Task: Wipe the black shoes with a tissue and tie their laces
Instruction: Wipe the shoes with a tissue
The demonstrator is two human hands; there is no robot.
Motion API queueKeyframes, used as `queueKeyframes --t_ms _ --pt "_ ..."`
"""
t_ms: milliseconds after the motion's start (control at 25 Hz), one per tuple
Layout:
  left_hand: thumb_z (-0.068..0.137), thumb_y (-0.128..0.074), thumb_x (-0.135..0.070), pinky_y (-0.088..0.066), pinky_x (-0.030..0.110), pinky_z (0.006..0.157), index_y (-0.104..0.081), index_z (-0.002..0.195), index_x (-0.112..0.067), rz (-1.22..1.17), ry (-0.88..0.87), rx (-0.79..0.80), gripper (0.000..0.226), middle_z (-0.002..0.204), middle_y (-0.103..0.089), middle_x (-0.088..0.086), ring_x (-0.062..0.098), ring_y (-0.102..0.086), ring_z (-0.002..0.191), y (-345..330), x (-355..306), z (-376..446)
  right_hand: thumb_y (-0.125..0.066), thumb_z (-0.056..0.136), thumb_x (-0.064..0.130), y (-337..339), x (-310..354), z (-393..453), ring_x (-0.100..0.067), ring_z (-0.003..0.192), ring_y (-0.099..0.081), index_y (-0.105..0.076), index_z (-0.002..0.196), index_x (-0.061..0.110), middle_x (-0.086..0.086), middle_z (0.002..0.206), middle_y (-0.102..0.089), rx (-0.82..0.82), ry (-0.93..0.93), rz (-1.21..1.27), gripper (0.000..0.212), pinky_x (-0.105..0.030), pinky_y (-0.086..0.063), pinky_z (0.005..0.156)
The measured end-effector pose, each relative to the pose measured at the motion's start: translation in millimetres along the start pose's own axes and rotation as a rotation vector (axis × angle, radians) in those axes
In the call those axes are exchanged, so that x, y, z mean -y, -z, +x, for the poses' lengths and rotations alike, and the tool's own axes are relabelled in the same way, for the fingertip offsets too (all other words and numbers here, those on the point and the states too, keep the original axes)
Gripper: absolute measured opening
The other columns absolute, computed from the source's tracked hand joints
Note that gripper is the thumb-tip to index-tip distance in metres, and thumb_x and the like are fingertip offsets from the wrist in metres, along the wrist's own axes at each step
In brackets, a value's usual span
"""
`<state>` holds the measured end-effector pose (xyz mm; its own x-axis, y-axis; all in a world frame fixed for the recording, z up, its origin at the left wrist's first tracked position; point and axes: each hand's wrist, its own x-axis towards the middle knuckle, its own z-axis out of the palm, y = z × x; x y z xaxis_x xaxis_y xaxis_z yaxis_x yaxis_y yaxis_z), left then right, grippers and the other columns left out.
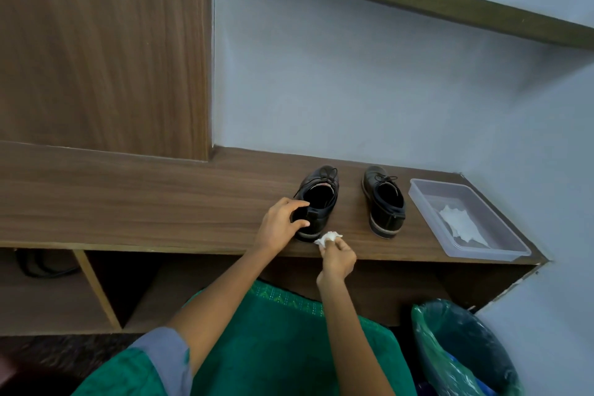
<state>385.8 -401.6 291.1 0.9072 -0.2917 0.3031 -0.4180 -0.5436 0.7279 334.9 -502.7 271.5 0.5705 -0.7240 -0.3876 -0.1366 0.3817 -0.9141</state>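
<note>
Fingers of the left hand [280, 220] curl round the left shoe's [316, 202] heel; right hand [337, 259] pinches a crumpled tissue [328, 238].

Two shoes stand side by side on a shelf [160, 202], heels toward the person: the left shoe [316, 199] and, apart to its right, the right shoe [384, 199]. Right of both sits a tray [501, 235] with a tissue [461, 222] in it. A bin [466, 347] stands below the tray's end.

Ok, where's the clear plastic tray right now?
In the head view the clear plastic tray sits at the wooden shelf's right end, beside the right black shoe.
</note>
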Motion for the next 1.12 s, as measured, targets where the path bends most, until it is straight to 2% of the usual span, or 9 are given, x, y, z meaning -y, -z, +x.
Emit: queueKeyframes --t_ms 240,360,480,600,680,800,920,1040,1120 --pt "0.08 -0.07 -0.022 -0.041 0.019 0.083 -0.057 0.125 -0.021 -0.003 0.007 0.006 0.046 0.117 -0.057 0.001 0.014 -0.056 0.105 -2 2 0 -0.063 0.087 0.006 -13 -16 -25 -0.016 0.082 -0.065 -0.065 0.111 -0.001 -0.009 0.093 -0.068 0.044 -0.007 -0.057 0.025 -0.025 -0.052 0.075" --pt "0.085 -0.064 -0.028 -0.045 0.021 0.083 -0.055 0.126 -0.022 0.099 -0.043 0.017 0.043 0.126 -0.049 -0.002 0.012 -0.05 0.114 3 -4 0 -0.062 0.086 0.001 -4 -18 -29 -0.016 0.082 -0.065 -0.063 0.11 0.0 -0.006 0.091 -0.066 0.134 -0.051 0.0 0.024 -0.025 -0.053 0.079" --pt "0.087 -0.058 -0.036 -0.05 0.026 0.083 -0.053 0.128 -0.017 0.298 -0.144 -0.026 0.045 0.137 -0.041 0.0 0.013 -0.039 0.125 3 -24 7 -0.059 0.087 0.0 15 -3 -9 -0.02 0.089 -0.065 -0.059 0.12 0.002 -0.012 0.104 -0.067 -0.008 0.009 0.08 0.033 -0.029 -0.052 0.084" --pt "0.089 -0.057 -0.034 -0.052 0.03 0.08 -0.057 0.122 -0.011 0.511 -0.188 0.079 0.041 0.126 -0.052 0.005 0.019 -0.039 0.121 -10 -40 14 -0.056 0.09 0.004 29 18 10 -0.019 0.098 -0.06 -0.058 0.125 0.007 -0.01 0.119 -0.063 -0.119 0.164 0.009 0.035 -0.029 -0.049 0.085" --pt "0.091 -0.056 -0.026 -0.052 0.03 0.08 -0.059 0.119 -0.01 0.502 -0.18 0.105 0.033 0.119 -0.054 0.006 0.019 -0.04 0.117 -9 -37 14 -0.054 0.091 0.006 27 34 16 -0.015 0.099 -0.058 -0.062 0.121 0.012 -0.004 0.116 -0.062 -0.104 0.279 -0.09 0.032 -0.028 -0.046 0.082" --pt "0.092 -0.054 -0.023 -0.052 0.03 0.083 -0.056 0.125 -0.013 0.423 -0.208 0.086 0.034 0.12 -0.053 0.003 0.015 -0.04 0.117 10 -11 8 -0.05 0.092 0.004 12 56 24 -0.018 0.098 -0.06 -0.067 0.113 0.018 -0.002 0.115 -0.064 -0.001 0.473 -0.292 0.031 -0.033 -0.053 0.083" --pt "0.092 -0.053 -0.023 -0.052 0.031 0.087 -0.053 0.129 -0.013 0.391 -0.245 0.05 0.038 0.122 -0.054 0.002 0.015 -0.042 0.121 28 14 2 -0.044 0.092 -0.001 -12 72 31 -0.019 0.092 -0.06 -0.066 0.114 0.013 -0.006 0.117 -0.065 0.12 0.618 -0.459 0.034 -0.026 -0.048 0.073" --pt "0.091 -0.057 -0.019 -0.053 0.037 0.089 -0.054 0.129 -0.011 0.386 -0.295 0.024 0.039 0.126 -0.056 0.006 0.019 -0.045 0.126 36 25 -1 -0.041 0.093 -0.002 -35 79 37 -0.023 0.107 -0.059 -0.063 0.12 0.009 -0.012 0.125 -0.058 0.233 0.813 -0.745 0.036 -0.023 -0.043 0.086" --pt "0.089 -0.059 -0.016 -0.054 0.038 0.089 -0.057 0.126 -0.012 0.386 -0.295 0.001 0.037 0.129 -0.054 0.008 0.021 -0.05 0.122 43 35 1 -0.041 0.092 -0.006 -44 76 37 -0.024 0.118 -0.053 -0.06 0.123 0.006 -0.013 0.129 -0.054 0.415 1.01 -0.942 0.038 -0.023 -0.039 0.097"
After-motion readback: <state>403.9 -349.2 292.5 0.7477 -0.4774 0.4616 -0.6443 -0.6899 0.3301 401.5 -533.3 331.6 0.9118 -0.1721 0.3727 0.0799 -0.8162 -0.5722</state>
